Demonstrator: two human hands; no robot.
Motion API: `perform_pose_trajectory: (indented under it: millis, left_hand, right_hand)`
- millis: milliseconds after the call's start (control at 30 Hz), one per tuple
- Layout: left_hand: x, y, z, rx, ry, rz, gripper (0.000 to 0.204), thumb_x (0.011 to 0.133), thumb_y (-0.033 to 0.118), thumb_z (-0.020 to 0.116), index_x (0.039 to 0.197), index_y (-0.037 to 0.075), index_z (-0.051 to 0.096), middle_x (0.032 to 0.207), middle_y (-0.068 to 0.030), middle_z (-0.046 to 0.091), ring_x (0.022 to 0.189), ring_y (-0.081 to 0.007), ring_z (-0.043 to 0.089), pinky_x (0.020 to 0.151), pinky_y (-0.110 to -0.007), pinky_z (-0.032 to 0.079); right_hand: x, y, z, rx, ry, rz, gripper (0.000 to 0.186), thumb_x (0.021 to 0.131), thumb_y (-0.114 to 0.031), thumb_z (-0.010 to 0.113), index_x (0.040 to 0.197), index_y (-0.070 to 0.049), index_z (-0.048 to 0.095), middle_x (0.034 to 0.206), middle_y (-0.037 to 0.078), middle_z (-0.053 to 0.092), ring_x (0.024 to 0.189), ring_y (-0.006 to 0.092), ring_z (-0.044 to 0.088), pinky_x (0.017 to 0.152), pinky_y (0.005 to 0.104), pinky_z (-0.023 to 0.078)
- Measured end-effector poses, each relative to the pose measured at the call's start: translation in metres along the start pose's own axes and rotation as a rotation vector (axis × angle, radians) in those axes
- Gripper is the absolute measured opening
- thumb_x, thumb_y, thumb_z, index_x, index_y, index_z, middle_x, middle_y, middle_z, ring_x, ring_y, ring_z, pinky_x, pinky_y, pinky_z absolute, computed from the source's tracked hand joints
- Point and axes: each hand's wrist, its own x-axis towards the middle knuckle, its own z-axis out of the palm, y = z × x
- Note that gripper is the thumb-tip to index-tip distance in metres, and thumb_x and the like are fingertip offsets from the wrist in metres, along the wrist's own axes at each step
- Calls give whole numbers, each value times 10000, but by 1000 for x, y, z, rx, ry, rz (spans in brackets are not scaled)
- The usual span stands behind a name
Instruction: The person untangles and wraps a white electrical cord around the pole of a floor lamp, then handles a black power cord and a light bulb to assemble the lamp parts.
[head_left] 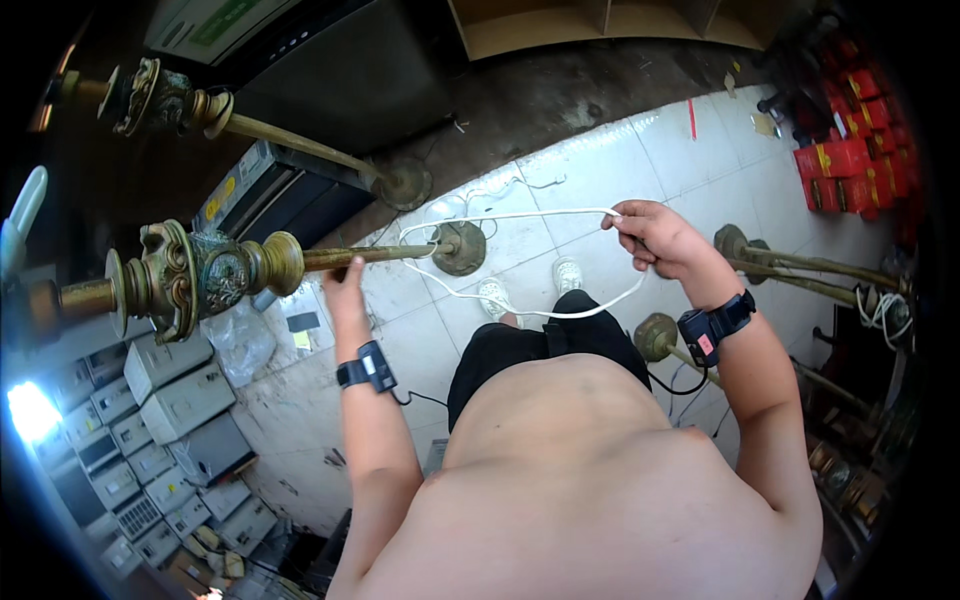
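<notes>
An ornate bronze floor lamp (pixel 222 272) stands at my left, its slim pole running down to a round base on the floor. My left hand (pixel 346 290) grips the pole below the decorated part; most of its fingers are hidden behind it. A white power cord (pixel 525 213) comes from the pole near the base and spans in a wide loop to the right. Its far end is pinched in the fingers of my right hand (pixel 655 238), held out in front of my right side.
A second bronze lamp (pixel 300 145) stands beyond the first. More lamp poles (pixel 820 266) are on the right, near red boxes (pixel 850 172). Stacked grey-white units (pixel 185 395) and a clear plastic bag (pixel 242 345) lie at left. Wooden shelving (pixel 540 28) is ahead.
</notes>
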Motion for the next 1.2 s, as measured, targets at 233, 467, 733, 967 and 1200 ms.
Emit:
perform_pose_trajectory:
  millis: [233,467,733,967,1200]
  left_hand:
    - [-51,-110,93,-605,-111,-937,441,987,324,504,1297,11,490,1012,-150,661,1011,-276,631,988,-463,435]
    - [-50,-116,70,-1352,150,-695,245,1017,218,400,978,60,584,594,63,451,510,-91,461,765,-339,467]
    - [-128,-26,-19,-1334,185,-176,62,862,112,546,915,91,569,691,-2,565,642,-143,578,926,-442,472]
    - [-212,53,-49,-1059,64,274,170,817,80,653,969,80,577,692,-28,590,684,-187,625,953,-464,469]
    - [-275,137,-60,-1079,149,561,173,790,56,711,915,105,602,881,-4,558,851,-158,559,896,-394,423]
  right_hand:
    - [14,-37,0,23,-102,-34,215,993,-157,508,1099,15,585,778,57,601,621,183,636,693,341,569]
    - [48,-36,-38,-275,-52,28,131,978,-153,512,979,-52,596,895,73,648,855,209,671,766,386,531]
    - [101,-14,-50,-52,-127,135,112,977,-147,514,957,-81,602,895,60,656,899,219,635,903,495,454]
    - [136,-4,-36,-351,-263,224,127,944,-160,564,964,-56,635,905,86,686,876,217,663,763,428,499]
    - [162,-5,-13,-135,-376,282,124,960,-154,565,963,-50,631,919,89,676,894,257,652,889,505,479]
